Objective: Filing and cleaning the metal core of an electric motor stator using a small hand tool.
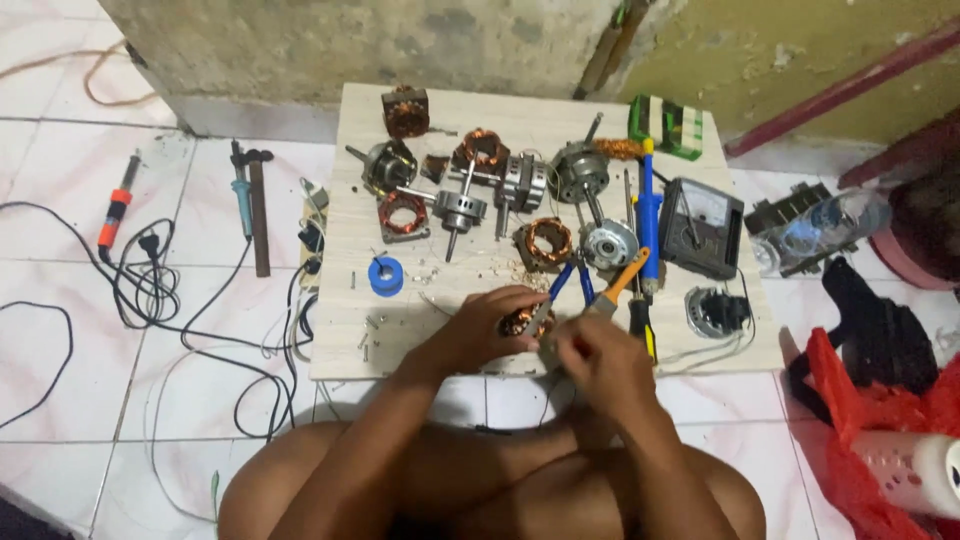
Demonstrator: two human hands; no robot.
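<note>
While both hands point(545, 335) grip one copper-wound stator point(522, 322), three more stators point(545, 243) lie beyond.

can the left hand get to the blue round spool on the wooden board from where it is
Probably yes. The blue round spool lies in the open on the pale wooden board, with only small screws between it and the left hand. That hand is holding a copper-wound stator, though, so it is not free.

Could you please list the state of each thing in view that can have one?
Left hand: closed on the copper-wound stator.
Right hand: gripping a thin tool that touches the stator.
Motors: dismantled, parts spread over the board.
Blue-handled pliers: lying unused.
Meter: lying flat, face up.
Soldering iron: lying on the floor.
</note>
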